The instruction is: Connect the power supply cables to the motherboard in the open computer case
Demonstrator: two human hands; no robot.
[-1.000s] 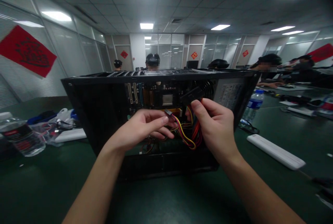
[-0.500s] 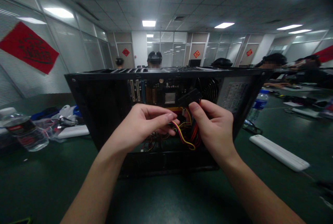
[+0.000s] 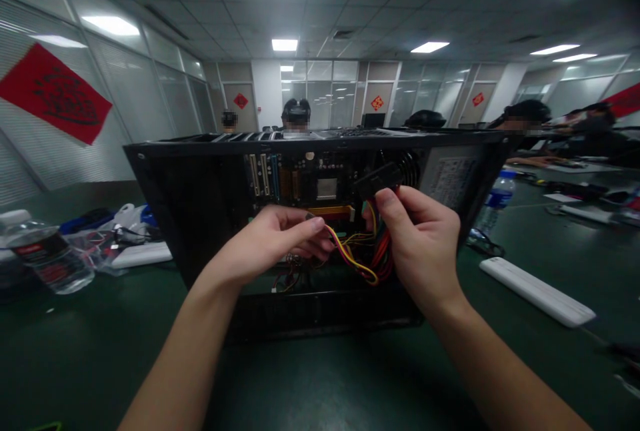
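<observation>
An open black computer case (image 3: 200, 204) stands on the green table, its motherboard (image 3: 320, 184) facing me. My right hand (image 3: 420, 244) is closed round a bundle of red, yellow and black power cables (image 3: 360, 261) and holds a black connector (image 3: 377, 181) up between thumb and forefinger. My left hand (image 3: 273, 241) pinches a smaller connector on the same cable bundle, just left of the right hand, in front of the case opening.
A water bottle (image 3: 47, 254) and plastic bags (image 3: 107, 237) lie at the left. Another bottle (image 3: 495, 201) and a white bar (image 3: 537, 291) sit on the right. Several people sit behind the case and at the far right. Red banners hang on the walls.
My right hand has lifted the black connector a little higher and to the right. My left hand has dropped slightly, still pinching the small connector.
</observation>
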